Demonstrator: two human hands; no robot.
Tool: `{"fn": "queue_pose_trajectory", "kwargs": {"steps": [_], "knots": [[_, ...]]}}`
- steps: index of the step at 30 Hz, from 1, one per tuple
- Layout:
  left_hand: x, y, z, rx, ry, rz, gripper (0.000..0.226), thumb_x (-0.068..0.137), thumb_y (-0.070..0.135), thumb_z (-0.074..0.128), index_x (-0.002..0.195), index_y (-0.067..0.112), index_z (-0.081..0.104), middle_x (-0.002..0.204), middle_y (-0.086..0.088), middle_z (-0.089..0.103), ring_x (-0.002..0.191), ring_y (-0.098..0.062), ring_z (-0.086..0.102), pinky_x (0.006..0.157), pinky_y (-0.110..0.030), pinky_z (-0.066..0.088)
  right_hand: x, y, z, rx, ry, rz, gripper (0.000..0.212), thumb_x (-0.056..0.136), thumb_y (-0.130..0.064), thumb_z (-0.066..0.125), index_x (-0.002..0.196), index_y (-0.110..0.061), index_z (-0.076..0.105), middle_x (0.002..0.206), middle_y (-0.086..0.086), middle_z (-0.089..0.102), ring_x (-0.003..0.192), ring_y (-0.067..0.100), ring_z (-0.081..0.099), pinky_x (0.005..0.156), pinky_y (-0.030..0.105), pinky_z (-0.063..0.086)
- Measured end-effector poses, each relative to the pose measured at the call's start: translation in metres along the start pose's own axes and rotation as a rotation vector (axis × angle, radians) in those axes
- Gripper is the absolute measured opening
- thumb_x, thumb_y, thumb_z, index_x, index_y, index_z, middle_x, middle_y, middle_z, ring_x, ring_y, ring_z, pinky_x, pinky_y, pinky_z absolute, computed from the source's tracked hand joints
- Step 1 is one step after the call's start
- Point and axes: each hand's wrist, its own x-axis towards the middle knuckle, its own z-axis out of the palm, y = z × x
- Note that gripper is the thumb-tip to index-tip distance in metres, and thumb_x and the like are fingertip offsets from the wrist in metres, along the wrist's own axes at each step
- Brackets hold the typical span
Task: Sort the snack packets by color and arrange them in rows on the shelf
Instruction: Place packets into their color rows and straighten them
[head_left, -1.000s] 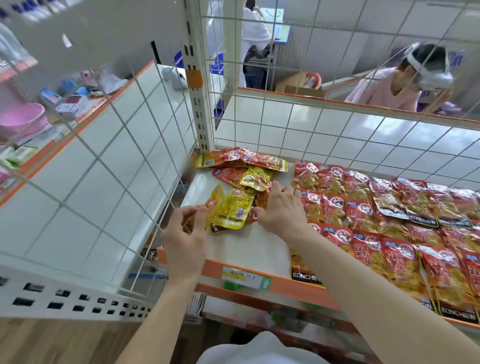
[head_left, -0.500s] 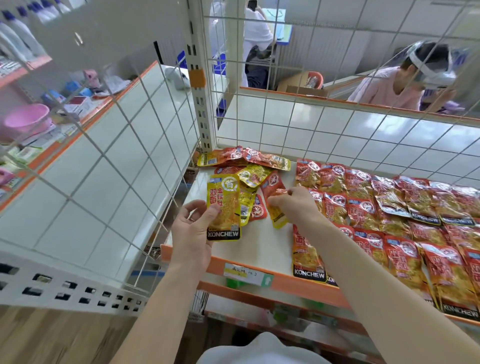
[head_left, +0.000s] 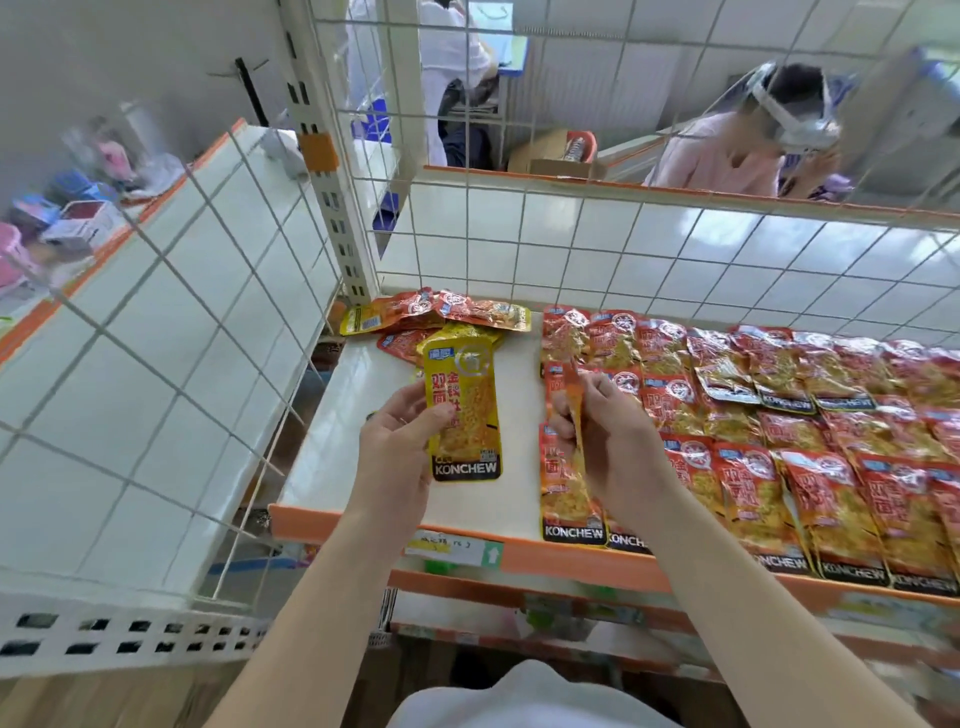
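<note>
Now lifted off the pile (head_left: 441, 317), the left hand (head_left: 392, 447) is gripping a yellow packet (head_left: 465, 415) and the right hand (head_left: 618, 441) pinching a red packet (head_left: 573, 400), separating colours for rows.

Rows of red foil snack packets (head_left: 779, 415) lie overlapping on the right part of the white shelf board with the orange front edge (head_left: 337, 441), from back to front. A small heap of red and yellow packets (head_left: 436, 317) lies in the back left corner, before the white wire grid panel (head_left: 623, 234). The left hand (head_left: 395, 447) holds a yellow foil packet (head_left: 462, 410) in front of this heap. Just right of it, the right hand (head_left: 608, 441) holds a red foil packet (head_left: 574, 410) above the leftmost column of the rows.
</note>
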Motion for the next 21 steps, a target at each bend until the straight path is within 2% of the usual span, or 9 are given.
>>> {"fn": "queue_pose_trajectory", "kwargs": {"steps": [1, 3, 4, 7, 10, 12, 15, 18, 21], "knots": [[0.000, -0.002, 0.005, 0.013, -0.004, -0.003, 0.027, 0.092, -0.005, 0.059, 0.114, 0.009, 0.065, 0.104, -0.018, 0.073, 0.091, -0.030, 0.071, 0.081, -0.046, 0.061, -0.004, -0.002, -0.003, -0.045, 0.020, -0.038, 0.019, 0.093, -0.023, 0.064, 0.097, -0.013, 0.049, 0.074, 0.005, 0.060, 0.059, 0.013, 0.058, 0.054, 0.023, 0.050], [0.000, -0.007, 0.015, 0.058, -0.016, 0.001, 0.026, 0.092, -0.004, 0.061, 0.113, 0.010, 0.064, 0.095, -0.014, 0.074, 0.077, -0.021, 0.072, 0.077, -0.039, 0.060, -0.013, -0.007, -0.011, -0.236, 0.078, -0.104, 0.019, 0.094, -0.012, 0.061, 0.111, -0.017, 0.054, 0.082, 0.000, 0.073, 0.075, 0.015, 0.070, 0.070, 0.028, 0.059], [0.001, -0.012, 0.020, 0.079, -0.016, 0.006, 0.025, 0.091, -0.002, 0.064, 0.111, 0.012, 0.065, 0.092, -0.013, 0.074, 0.074, -0.019, 0.071, 0.077, -0.037, 0.060, -0.017, -0.009, -0.017, -0.344, 0.112, -0.131, 0.019, 0.095, -0.012, 0.061, 0.112, -0.019, 0.059, 0.087, -0.003, 0.075, 0.082, 0.015, 0.072, 0.075, 0.027, 0.059], [0.001, -0.024, 0.036, 0.147, -0.049, 0.001, 0.025, 0.088, 0.000, 0.071, 0.107, 0.016, 0.067, 0.092, -0.010, 0.073, 0.087, -0.025, 0.068, 0.090, -0.042, 0.055, -0.029, -0.015, -0.036, -0.494, 0.225, -0.182, 0.012, 0.097, -0.016, 0.063, 0.107, -0.018, 0.070, 0.095, -0.002, 0.076, 0.091, 0.016, 0.073, 0.079, 0.025, 0.058], [-0.002, -0.040, 0.060, 0.193, -0.104, 0.009, 0.020, 0.090, -0.003, 0.066, 0.101, 0.014, 0.067, 0.084, -0.004, 0.075, 0.079, -0.021, 0.070, 0.078, -0.038, 0.058, -0.041, -0.021, -0.064, -0.494, 0.326, -0.182, 0.012, 0.096, -0.020, 0.065, 0.107, -0.019, 0.070, 0.099, -0.003, 0.076, 0.097, 0.018, 0.071, 0.094, 0.040, 0.055], [-0.005, -0.047, 0.069, 0.227, -0.127, 0.018, 0.020, 0.090, 0.000, 0.068, 0.105, 0.013, 0.068, 0.086, -0.003, 0.076, 0.082, -0.020, 0.072, 0.078, -0.038, 0.057, -0.046, -0.024, -0.076, -0.494, 0.353, -0.170, 0.011, 0.096, -0.023, 0.065, 0.106, -0.021, 0.069, 0.100, -0.005, 0.076, 0.098, 0.015, 0.071, 0.096, 0.041, 0.054], [-0.011, -0.062, 0.096, 0.275, -0.141, 0.024, 0.022, 0.089, 0.005, 0.071, 0.108, 0.016, 0.068, 0.091, 0.000, 0.077, 0.091, -0.021, 0.072, 0.089, -0.045, 0.056, -0.058, -0.035, -0.105, -0.470, 0.378, -0.158, 0.010, 0.098, -0.021, 0.062, 0.105, -0.023, 0.069, 0.102, -0.004, 0.076, 0.100, 0.016, 0.071, 0.098, 0.043, 0.054], [-0.021, -0.077, 0.129, 0.310, -0.149, 0.060, 0.021, 0.089, 0.005, 0.071, 0.104, 0.019, 0.068, 0.088, 0.004, 0.077, 0.087, -0.014, 0.072, 0.090, -0.040, 0.055, -0.069, -0.049, -0.135, -0.518, 0.394, -0.155, 0.015, 0.101, -0.018, 0.057, 0.104, -0.022, 0.071, 0.101, -0.003, 0.075, 0.101, 0.018, 0.069, 0.098, 0.045, 0.053], [-0.033, -0.093, 0.160, 0.346, -0.139, 0.081, 0.020, 0.089, 0.006, 0.072, 0.100, 0.022, 0.070, 0.087, 0.003, 0.077, 0.086, -0.017, 0.072, 0.089, -0.040, 0.055, -0.082, -0.065, -0.167, -0.538, 0.408, -0.150, 0.013, 0.100, -0.015, 0.059, 0.102, -0.019, 0.071, 0.100, 0.001, 0.075, 0.099, 0.019, 0.069, 0.097, 0.044, 0.054]]}}
